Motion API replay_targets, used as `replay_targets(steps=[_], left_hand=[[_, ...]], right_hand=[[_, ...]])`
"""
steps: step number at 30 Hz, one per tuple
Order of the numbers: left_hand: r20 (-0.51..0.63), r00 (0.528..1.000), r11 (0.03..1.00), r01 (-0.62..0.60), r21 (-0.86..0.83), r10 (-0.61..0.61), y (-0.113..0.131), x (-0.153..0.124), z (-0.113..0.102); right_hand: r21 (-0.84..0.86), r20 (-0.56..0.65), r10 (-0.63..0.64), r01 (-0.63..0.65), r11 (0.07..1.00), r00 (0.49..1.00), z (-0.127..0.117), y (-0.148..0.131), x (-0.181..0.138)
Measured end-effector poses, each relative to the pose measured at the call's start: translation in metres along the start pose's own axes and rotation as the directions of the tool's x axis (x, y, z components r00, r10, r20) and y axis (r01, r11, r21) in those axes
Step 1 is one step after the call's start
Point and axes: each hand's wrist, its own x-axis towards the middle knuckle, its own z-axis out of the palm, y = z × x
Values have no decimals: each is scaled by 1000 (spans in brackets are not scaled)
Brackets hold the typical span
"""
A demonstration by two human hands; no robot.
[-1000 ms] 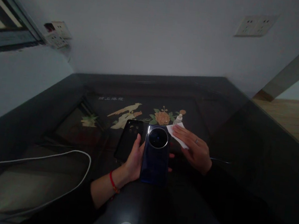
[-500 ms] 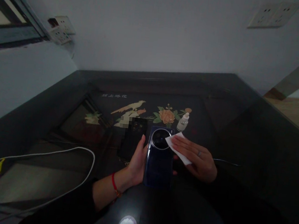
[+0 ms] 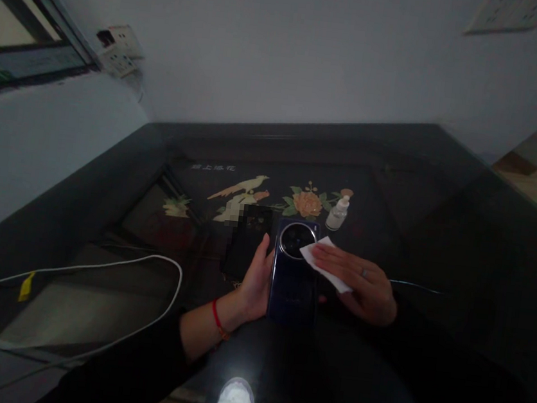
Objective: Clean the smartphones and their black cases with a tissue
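Phone (image 3: 293, 282) is sitting clasped in left hand (image 3: 255, 281) over table's (image 3: 439, 234) middle; right hand (image 3: 365, 290), fingers flat, is pressing wipe (image 3: 310, 253) at lens ring (image 3: 296, 239); light strokes seem best.

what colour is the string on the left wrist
Red: the thin string bracelet, seen in the head view.

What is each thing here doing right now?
phone: back up, held in the left hand.
wipe: under the right hand fingers, corner on the phone.
bottle: upright, untouched.
phone case: empty, lying flat on the table.
cable: loose on the table.
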Motion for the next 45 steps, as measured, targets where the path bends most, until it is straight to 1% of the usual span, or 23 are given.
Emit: replay_targets(steps=[1, 5, 9, 14, 16, 18, 20, 21, 25, 26, 28, 30, 31, 32, 34, 36, 37, 38, 41, 42, 43, 44, 45], left_hand=[[-3, 1000, 1000, 7, -1, -7, -1, 0, 1], [-33, 999, 999, 31, -5, -31, -5, 1, 4], [-65, 995, 997, 73, -13, -74, -12, 0, 5], [-40, 991, 992, 127, -1, -127, -16, 0, 0], [-41, 988, 989, 151, -7, -151, -15, 0, -2], [-31, 979, 980, 199, -14, -199, -13, -1, -4], [-1, 971, 971, 240, -9, -240, -11, -2, -3], [8, 971, 971, 241, -4, -241, -10, -2, -3], [-29, 982, 983, 185, 17, -185, -11, -1, 0], [-28, 981, 981, 192, 26, -191, -11, -1, 0], [9, 980, 979, 199, 43, -199, -10, 0, -1], [56, 985, 986, 160, 53, -163, -9, 0, -1], [70, 987, 989, 138, 53, -141, -9, -1, -1], [74, 989, 991, 128, 50, -131, -8, -1, 0], [73, 988, 990, 136, 35, -138, -8, -1, 0], [78, 986, 989, 149, 24, -151, -8, -1, -1], [87, 985, 989, 147, 19, -148, -8, 0, -2], [104, 984, 990, 141, 14, -142, -8, 0, -3], [144, 984, 994, 107, -4, -105, -6, 2, -7], [145, 985, 996, 92, -6, -90, -5, 2, -8], [136, 988, 997, 80, -3, -79, -4, 1, -8], [122, 989, 997, 78, 4, -78, -3, 1, -7], [106, 991, 996, 84, 14, -85, -2, 0, -6]], right_hand=[[-8, -1, 7, -7, 1000, 1000, 0, -1, 1], [0, 38, -34, 34, 999, 999, 7, -6, 6], [-58, 29, 39, -37, 998, 999, 16, -7, 12], [-100, 27, 43, -40, 994, 999, 19, -6, 16], [-91, 72, -12, 18, 996, 997, 19, -9, 16], [-43, 131, -117, 123, 991, 985, 18, -11, 15], [0, 148, -202, 204, 979, 968, 18, -12, 14], [-3, 140, -205, 208, 978, 969, 18, -12, 14], [-68, 111, -102, 110, 992, 989, 19, -11, 13], [-61, 121, -116, 124, 990, 986, 20, -13, 13], [-25, 154, -208, 215, 976, 966, 22, -18, 12], [4, 176, -286, 290, 957, 942, 23, -21, 12], [9, 174, -290, 293, 956, 941, 23, -21, 11], [2, 162, -264, 267, 964, 951, 22, -21, 10], [-29, 117, -164, 169, 985, 979, 20, -18, 9], [-49, 90, -101, 106, 993, 991, 19, -16, 10], [-47, 98, -114, 119, 992, 989, 19, -18, 10], [-33, 119, -157, 162, 986, 980, 21, -20, 11], [34, 166, -335, 335, 942, 927, 26, -29, 12], [49, 174, -364, 361, 931, 915, 27, -30, 12], [60, 174, -364, 359, 931, 915, 28, -31, 12], [62, 168, -330, 324, 944, 929, 27, -30, 12], [53, 154, -265, 260, 964, 952, 26, -28, 11]])
